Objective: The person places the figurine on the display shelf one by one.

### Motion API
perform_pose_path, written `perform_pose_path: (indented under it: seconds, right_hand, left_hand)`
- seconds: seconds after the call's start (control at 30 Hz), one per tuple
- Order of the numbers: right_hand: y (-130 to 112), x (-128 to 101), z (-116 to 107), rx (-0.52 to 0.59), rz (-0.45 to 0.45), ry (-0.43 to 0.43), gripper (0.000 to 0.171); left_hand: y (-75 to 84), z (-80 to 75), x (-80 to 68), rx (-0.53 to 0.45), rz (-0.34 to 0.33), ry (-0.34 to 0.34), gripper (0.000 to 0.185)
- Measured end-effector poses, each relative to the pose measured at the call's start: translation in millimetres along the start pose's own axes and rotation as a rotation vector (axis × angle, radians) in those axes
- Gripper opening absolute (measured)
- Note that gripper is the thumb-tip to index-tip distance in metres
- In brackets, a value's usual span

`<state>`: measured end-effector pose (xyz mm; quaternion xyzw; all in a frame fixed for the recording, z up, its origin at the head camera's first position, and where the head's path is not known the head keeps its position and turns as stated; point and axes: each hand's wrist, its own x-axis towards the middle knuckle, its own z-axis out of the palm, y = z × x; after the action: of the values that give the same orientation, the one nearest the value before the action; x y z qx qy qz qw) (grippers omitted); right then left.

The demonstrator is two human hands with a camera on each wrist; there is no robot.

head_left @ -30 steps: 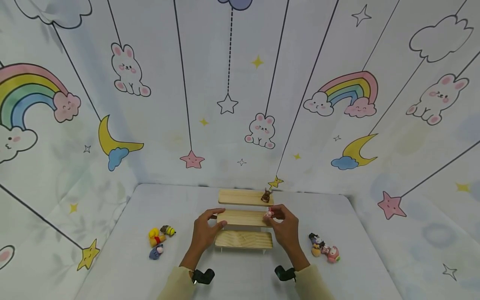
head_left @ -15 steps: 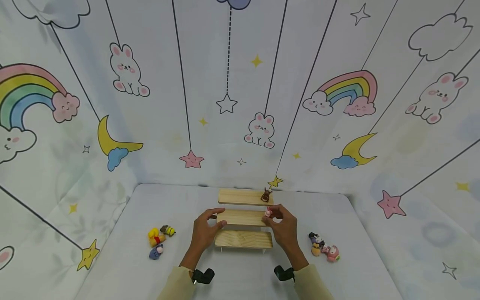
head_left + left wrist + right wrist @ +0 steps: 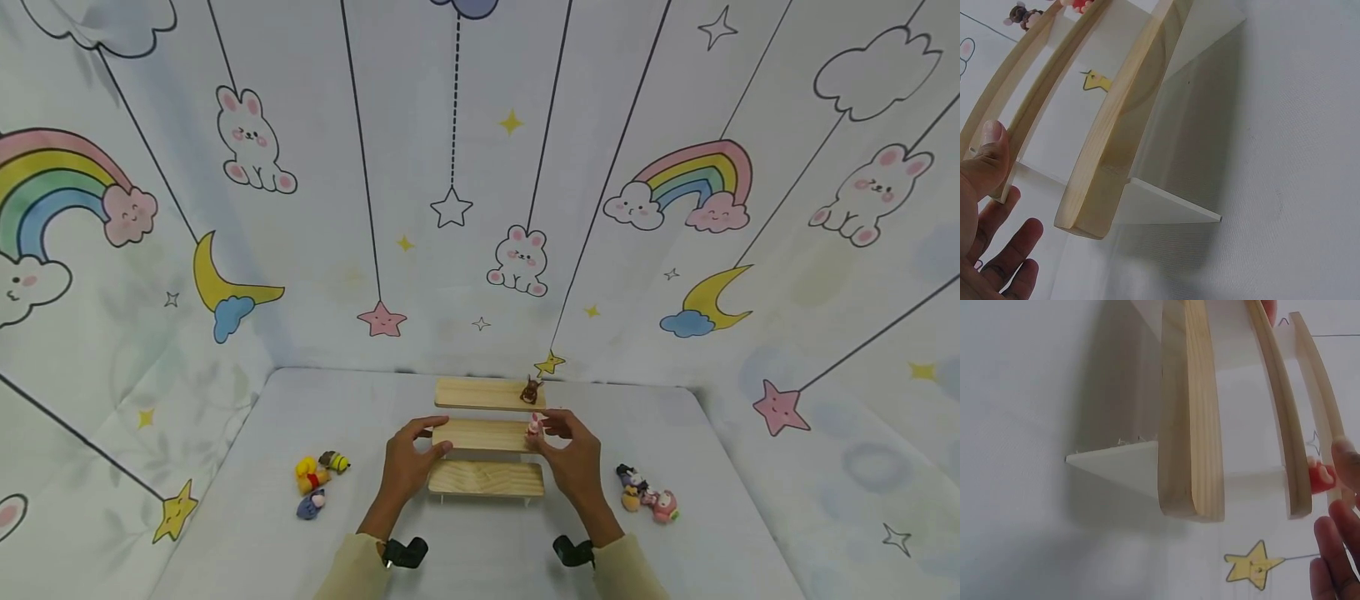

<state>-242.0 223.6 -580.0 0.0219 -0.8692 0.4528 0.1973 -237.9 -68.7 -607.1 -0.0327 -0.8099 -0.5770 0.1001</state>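
Observation:
A three-tier display stand with pale wooden shelves [image 3: 486, 478] stands mid-table. My left hand [image 3: 407, 458] holds the left end of its middle shelf [image 3: 1032, 106], thumb on one side and a finger on the other. On that shelf's right end is a small pink-and-white figurine [image 3: 534, 425], its red part [image 3: 1320, 477] showing in the right wrist view. Close around it is my right hand [image 3: 573, 450], thumb and fingers spread apart; whether a fingertip still touches it is hard to tell. A brown figurine [image 3: 531, 392] sits on the top shelf's right end.
Left of the stand lie a yellow-and-red bear figurine [image 3: 311, 474], a bee figurine [image 3: 334, 462] and a blue figurine [image 3: 311, 504]. To the right is a cluster of figurines [image 3: 663, 506]. Patterned cloth walls [image 3: 315, 167] surround the white table [image 3: 360, 392].
My right hand has loosened and drawn slightly right, leaving more of the pink-and-white figurine showing on the middle shelf. My left hand stays on the shelf end.

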Motion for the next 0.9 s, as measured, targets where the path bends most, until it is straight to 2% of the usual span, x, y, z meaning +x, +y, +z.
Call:
perform_pose_path:
  seconds: [0.13,0.3,0.6,0.9]
  right_hand:
    - [0,-4,-7,0.004,0.025,0.001,0.048]
    - [5,-7,-18,-0.013,0.042,0.011,0.051]
    - [23,-9,-39,-0.069,0.057,0.065,0.057]
    - [45,-11,-56,-0.125,0.115,0.132,0.056]
  left_hand:
    - [0.1,-0.2,-0.4,0.009,0.011,0.0,0.047]
    - [-0.5,-0.4,-0.8,0.0,-0.007,-0.005,0.047]
    - [0.2,-1.0,-1.2,0.001,0.002,-0.009,0.046]
    - [-3.0,0.6,-0.1,0.017,0.032,0.01,0.047]
